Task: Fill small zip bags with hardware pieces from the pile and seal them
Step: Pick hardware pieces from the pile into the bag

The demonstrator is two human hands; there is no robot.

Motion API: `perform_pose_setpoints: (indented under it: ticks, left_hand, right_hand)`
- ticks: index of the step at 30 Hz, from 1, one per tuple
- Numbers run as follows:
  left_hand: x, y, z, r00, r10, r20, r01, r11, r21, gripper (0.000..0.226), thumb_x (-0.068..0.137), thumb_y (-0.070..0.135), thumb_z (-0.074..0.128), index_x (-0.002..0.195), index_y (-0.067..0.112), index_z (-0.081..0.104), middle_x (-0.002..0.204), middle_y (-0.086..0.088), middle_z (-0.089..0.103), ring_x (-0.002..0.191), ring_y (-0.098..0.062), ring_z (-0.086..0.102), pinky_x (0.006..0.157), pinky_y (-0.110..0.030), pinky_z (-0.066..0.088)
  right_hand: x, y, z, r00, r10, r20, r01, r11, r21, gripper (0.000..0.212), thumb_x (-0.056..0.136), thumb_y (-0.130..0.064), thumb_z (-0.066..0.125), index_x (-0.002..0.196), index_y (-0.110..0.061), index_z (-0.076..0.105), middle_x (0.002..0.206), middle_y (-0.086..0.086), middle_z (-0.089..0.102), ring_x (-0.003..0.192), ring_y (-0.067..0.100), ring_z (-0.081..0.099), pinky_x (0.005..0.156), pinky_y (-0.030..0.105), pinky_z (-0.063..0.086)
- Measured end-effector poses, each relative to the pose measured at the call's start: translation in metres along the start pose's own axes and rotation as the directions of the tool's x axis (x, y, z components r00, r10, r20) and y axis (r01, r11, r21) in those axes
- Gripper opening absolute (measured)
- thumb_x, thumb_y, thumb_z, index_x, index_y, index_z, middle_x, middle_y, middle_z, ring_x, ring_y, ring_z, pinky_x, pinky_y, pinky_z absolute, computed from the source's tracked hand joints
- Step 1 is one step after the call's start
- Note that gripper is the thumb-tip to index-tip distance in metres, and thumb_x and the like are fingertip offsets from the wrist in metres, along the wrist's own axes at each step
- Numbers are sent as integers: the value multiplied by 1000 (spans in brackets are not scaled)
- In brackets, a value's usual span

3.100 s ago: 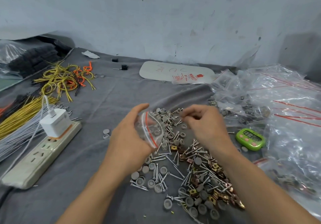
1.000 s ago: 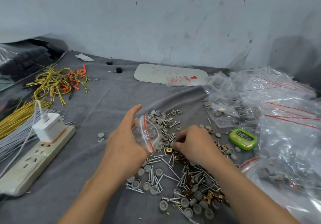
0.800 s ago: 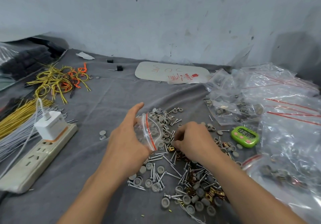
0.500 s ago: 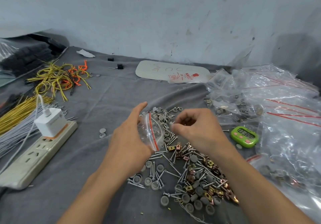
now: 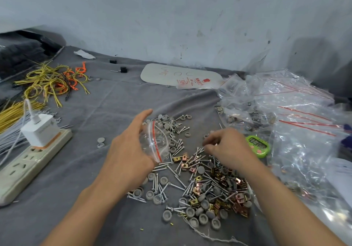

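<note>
Grey cloth (image 5: pixel 114 102), zip bag (image 5: pixel 155 142) contents unclear, right hand (image 5: pixel 228 148) blurred

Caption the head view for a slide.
Bagging hardware: left hand holds a small zip bag while the right hand picks at the hardware pile on grey cloth.

A pale blue-grey wall (image 5: pixel 190 16) stands behind the bench (image 5: pixel 118 100), its paint scuffed, chipped and flecked with dark specks. Wrinkled grey cloth (image 5: pixel 57 217) covers the bench up to the wall. Light is soft and even; a dim shadow (image 5: pixel 314 60) darkens the wall at right.
</note>
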State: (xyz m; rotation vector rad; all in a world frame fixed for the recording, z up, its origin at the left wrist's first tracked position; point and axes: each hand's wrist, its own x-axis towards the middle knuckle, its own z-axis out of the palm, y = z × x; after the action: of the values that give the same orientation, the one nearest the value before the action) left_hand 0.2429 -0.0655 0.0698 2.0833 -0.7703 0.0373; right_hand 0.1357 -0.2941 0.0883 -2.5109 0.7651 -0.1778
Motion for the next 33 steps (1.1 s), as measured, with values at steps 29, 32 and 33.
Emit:
perform_pose_setpoints:
  ticks: [29, 32, 33]
  left_hand:
    - [-8, 5, 10, 1000, 16, -4, -14, 956, 294, 95, 72, 38, 82, 146, 53, 26, 105, 3, 63, 91, -25, 57, 75, -36, 38]
    - [-10, 6, 11, 999, 32, 32, -40, 952, 303, 95, 73, 43, 81, 148, 51, 23, 117, -4, 64, 107, -33, 61, 80, -40, 44]
    - [-11, 7, 12, 999, 33, 36, -43, 949, 313, 95, 73, 42, 81, 149, 50, 23, 119, -5, 64, 108, -34, 61, 81, -40, 44]
  right_hand:
    - [-20, -8, -1, 972, -112, 204, 35, 938, 346, 13, 98, -14, 67, 88, -9, 73, 72, 11, 76, 63, 23, 74, 53, 26, 51]
    - [-25, -4, -4, 964, -128, 233, -24, 830, 558, 13, 98, -5, 65, 93, 4, 74, 74, 14, 73, 71, 29, 76, 57, 25, 57]
    - [-27, -3, -5, 961, -128, 244, -51, 787, 615, 14, 98, -5, 66, 94, 6, 74, 74, 14, 73, 72, 28, 75, 59, 25, 59]
